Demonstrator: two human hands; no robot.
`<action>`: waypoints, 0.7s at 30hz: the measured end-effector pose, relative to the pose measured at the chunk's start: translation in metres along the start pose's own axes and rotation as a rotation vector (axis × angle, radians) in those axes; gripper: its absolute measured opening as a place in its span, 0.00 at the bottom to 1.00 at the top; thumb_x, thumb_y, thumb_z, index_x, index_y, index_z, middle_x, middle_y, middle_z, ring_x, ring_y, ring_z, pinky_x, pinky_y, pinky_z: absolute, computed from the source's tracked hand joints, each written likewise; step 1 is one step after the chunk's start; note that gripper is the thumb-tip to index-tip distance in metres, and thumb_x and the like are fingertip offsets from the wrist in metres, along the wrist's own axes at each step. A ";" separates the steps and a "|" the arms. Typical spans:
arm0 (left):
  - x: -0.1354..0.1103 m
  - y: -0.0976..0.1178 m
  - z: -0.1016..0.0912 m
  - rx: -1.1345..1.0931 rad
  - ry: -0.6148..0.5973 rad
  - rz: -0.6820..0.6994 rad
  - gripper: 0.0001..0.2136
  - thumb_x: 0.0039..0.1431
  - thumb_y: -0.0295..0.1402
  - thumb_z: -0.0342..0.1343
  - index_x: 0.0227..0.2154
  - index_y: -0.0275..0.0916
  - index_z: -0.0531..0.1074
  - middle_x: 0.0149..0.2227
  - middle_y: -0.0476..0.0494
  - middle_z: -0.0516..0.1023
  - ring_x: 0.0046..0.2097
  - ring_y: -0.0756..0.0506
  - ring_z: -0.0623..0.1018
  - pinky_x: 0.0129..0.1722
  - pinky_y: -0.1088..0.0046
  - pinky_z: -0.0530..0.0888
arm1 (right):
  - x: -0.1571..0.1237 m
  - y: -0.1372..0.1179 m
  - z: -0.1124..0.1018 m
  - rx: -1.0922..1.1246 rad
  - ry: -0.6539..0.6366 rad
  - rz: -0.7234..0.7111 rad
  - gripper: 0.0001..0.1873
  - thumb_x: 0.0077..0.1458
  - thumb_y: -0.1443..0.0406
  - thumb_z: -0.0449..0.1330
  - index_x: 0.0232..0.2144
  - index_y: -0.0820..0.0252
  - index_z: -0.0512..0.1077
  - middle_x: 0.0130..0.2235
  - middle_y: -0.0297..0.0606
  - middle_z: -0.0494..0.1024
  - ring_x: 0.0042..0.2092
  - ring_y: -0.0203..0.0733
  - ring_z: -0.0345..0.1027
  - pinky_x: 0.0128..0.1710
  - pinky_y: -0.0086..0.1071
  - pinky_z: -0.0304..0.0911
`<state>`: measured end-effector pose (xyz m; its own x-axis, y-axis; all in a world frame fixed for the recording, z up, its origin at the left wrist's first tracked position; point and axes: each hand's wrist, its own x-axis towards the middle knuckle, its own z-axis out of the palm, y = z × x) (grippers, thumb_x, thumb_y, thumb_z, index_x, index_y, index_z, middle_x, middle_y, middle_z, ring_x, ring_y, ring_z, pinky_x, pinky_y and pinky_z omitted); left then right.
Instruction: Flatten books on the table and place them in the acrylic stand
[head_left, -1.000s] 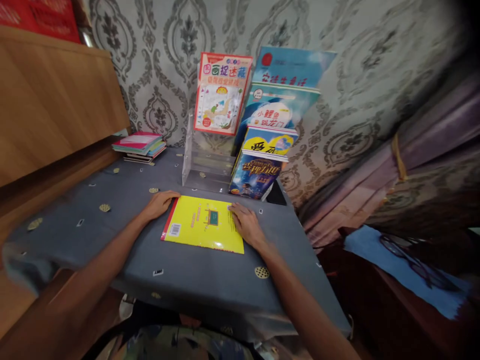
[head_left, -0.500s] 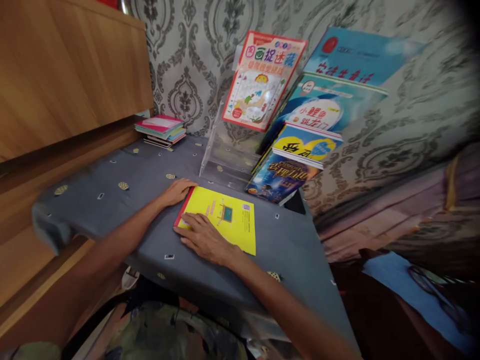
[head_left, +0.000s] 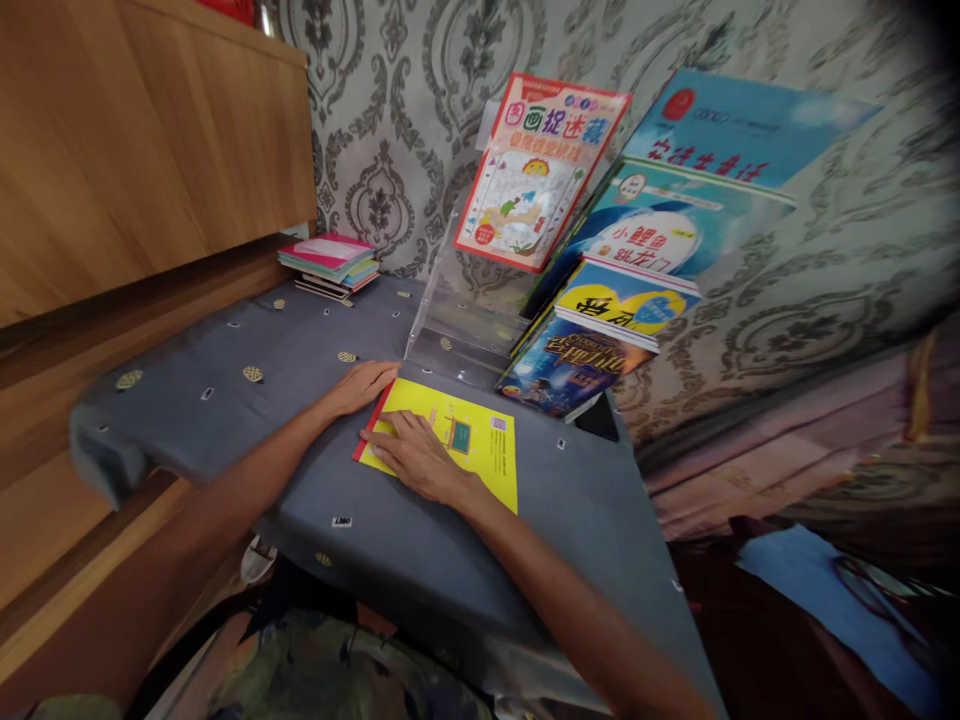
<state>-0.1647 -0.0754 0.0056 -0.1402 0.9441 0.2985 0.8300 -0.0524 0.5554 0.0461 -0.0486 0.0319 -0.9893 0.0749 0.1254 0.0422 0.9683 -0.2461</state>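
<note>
A yellow booklet [head_left: 480,460] with a red spine strip and a small blackboard drawing lies flat on the grey tablecloth [head_left: 300,340]. My right hand [head_left: 420,455] rests on the booklet's left half, palm down, its fingers stretched and slightly apart. At the far end of the red spine, my left hand [head_left: 364,387] lies on the cloth with fingertips touching the booklet's upper left corner. Its fingers are stretched out and it grips nothing.
Behind the booklet stands a clear acrylic rack [head_left: 465,345] with a red-bordered book [head_left: 541,170] and several others, among them a dark blue book [head_left: 577,365]. A pile of thin books [head_left: 330,262] sits at the back left, below a wooden cabinet [head_left: 165,150].
My right hand has slid a little up and to the right across the booklet. My left hand stays by the spine's far end. The whole view has shifted slightly.
</note>
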 end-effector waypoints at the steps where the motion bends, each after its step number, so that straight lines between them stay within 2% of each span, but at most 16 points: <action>1: -0.001 0.001 0.000 -0.010 0.006 -0.011 0.24 0.69 0.44 0.37 0.55 0.39 0.72 0.54 0.42 0.78 0.56 0.42 0.75 0.60 0.63 0.67 | 0.003 0.004 0.000 -0.002 0.001 0.020 0.20 0.69 0.59 0.51 0.60 0.49 0.69 0.54 0.46 0.70 0.54 0.49 0.60 0.56 0.45 0.57; 10: 0.000 0.003 0.001 -0.071 0.049 -0.053 0.24 0.70 0.44 0.35 0.54 0.38 0.70 0.48 0.42 0.81 0.53 0.42 0.77 0.58 0.63 0.70 | 0.032 0.045 0.008 -0.063 0.093 0.171 0.20 0.70 0.59 0.48 0.60 0.48 0.69 0.53 0.46 0.67 0.54 0.50 0.58 0.54 0.44 0.55; 15: -0.001 0.005 0.000 -0.050 0.054 -0.057 0.23 0.70 0.44 0.36 0.54 0.38 0.70 0.52 0.39 0.79 0.54 0.42 0.76 0.58 0.62 0.69 | 0.045 0.062 0.006 -0.114 0.111 0.263 0.20 0.70 0.58 0.48 0.58 0.50 0.71 0.51 0.46 0.68 0.52 0.50 0.58 0.51 0.43 0.56; 21: -0.002 0.007 0.000 -0.033 0.047 -0.036 0.22 0.69 0.43 0.37 0.53 0.38 0.70 0.53 0.40 0.78 0.55 0.42 0.75 0.60 0.61 0.67 | 0.048 0.070 0.007 -0.106 0.146 0.272 0.19 0.70 0.60 0.49 0.55 0.52 0.73 0.47 0.45 0.69 0.50 0.49 0.58 0.50 0.42 0.55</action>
<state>-0.1585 -0.0781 0.0088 -0.1959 0.9291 0.3136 0.8056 -0.0299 0.5918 0.0004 0.0214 0.0138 -0.9093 0.3608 0.2072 0.3245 0.9268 -0.1892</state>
